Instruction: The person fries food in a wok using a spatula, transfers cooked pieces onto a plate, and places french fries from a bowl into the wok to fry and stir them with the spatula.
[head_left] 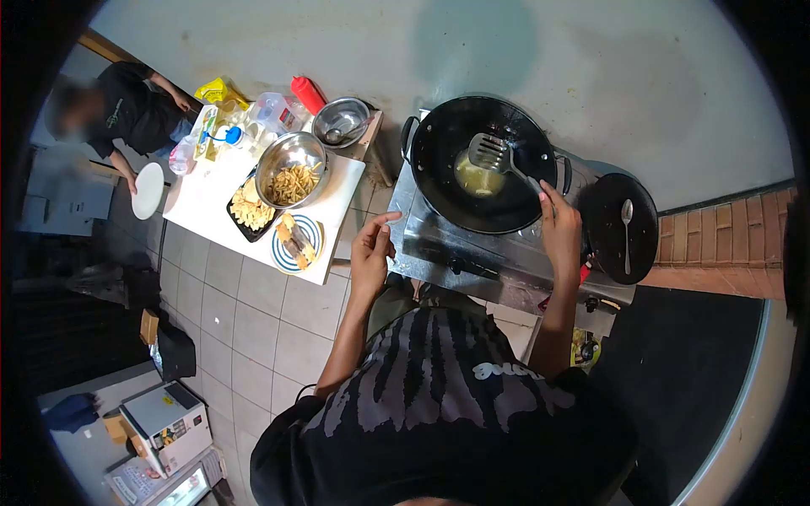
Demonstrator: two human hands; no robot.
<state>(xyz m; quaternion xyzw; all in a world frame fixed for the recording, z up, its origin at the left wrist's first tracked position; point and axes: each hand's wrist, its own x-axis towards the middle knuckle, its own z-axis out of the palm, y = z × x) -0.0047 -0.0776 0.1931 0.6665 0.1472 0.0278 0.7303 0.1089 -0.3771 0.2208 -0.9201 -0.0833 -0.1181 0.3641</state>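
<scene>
My right hand (561, 229) is closed around the handle of a slotted turner (489, 153). The turner's head is over a shallow pool of oil (479, 179) in a large black wok (437, 196); whether it touches the oil I cannot tell. The wok stands on a metal gas stove (439, 232). My left hand (371, 251) hangs in the air left of the stove's front edge, fingers apart and slightly bent, with nothing in it.
A black pan (606, 228) with a spoon (627, 228) sits right of the wok. The white table (198, 211) at left bears a steel bowl of fries (291, 184), a black tray of sliced food (251, 209) and a striped plate (287, 253). Beyond it, a person (126, 110) holds a white plate (148, 192).
</scene>
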